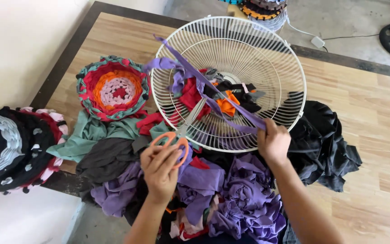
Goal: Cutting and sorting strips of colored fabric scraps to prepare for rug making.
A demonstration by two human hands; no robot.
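Note:
A white wire fan guard (267, 58) lies on the wooden table, with knotted cloth strips in red, black and orange at its centre. My left hand (160, 169) grips orange-handled scissors (177, 138), whose blades point up toward the guard. My right hand (274, 142) pinches the end of a long purple cloth strip (213, 97). The strip runs taut across the guard to its upper left rim.
A round woven mat (113, 88) in red, orange and green lies left of the guard. A black woven mat (10, 149) hangs off the table's left edge. Loose purple cloth (249, 199), black cloth (326, 144) and green cloth (91, 133) are piled in front.

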